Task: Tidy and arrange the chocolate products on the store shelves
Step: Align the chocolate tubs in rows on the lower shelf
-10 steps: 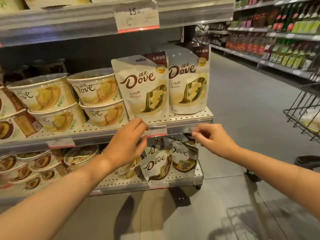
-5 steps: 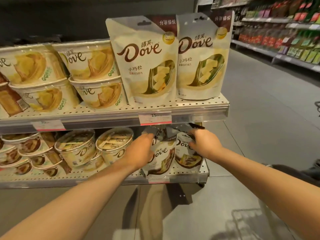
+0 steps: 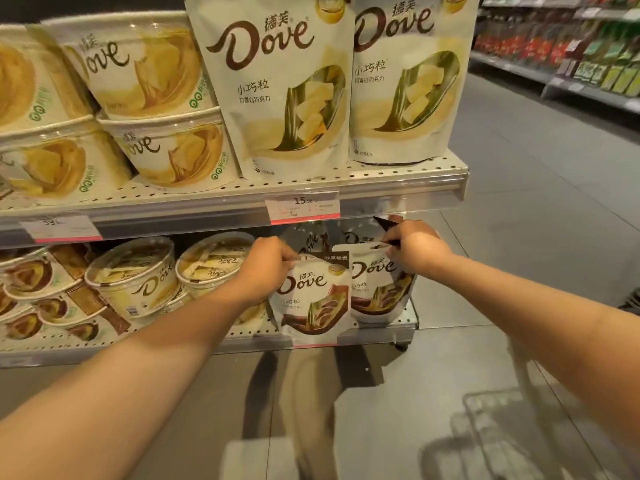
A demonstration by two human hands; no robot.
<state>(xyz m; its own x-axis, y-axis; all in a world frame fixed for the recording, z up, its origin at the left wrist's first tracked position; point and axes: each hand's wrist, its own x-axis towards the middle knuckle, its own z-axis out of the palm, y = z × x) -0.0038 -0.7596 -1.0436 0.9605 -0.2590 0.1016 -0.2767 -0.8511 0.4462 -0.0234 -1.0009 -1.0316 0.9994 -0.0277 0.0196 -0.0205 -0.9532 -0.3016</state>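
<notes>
Both hands reach under the price tag (image 3: 302, 206) that hangs on the front rail of the upper shelf (image 3: 398, 174). Below and left of the tag, the left hand (image 3: 268, 263) pinches the top left corner of the front brown Dove pouch (image 3: 313, 296), fingers curled over its upper edge. Below and right of the tag, the right hand (image 3: 412, 249) grips the top of the second brown Dove pouch (image 3: 377, 289), fingers curled around its dark upper corner. The two pouches stand upright and side by side on the lower shelf (image 3: 381, 329), directly beneath the tag, the front one overlapping the left edge of the second. More pouches show dimly behind them, just under the tag.

Above the tag, on the upper shelf, two tall white Dove pouches (image 3: 284, 88) stand upright, touching each other. Left of the tag at the same level, white Dove tubs (image 3: 166, 147) sit stacked two high. Below and left of the tag, on the lower shelf, round Dove tubs with clear lids (image 3: 138, 275) lie tilted toward the aisle, just beside the left forearm. Far right of the tag, across the grey floor (image 3: 519, 202), another aisle of shelves (image 3: 571, 64) carries red and green packages, too blurred to read.
</notes>
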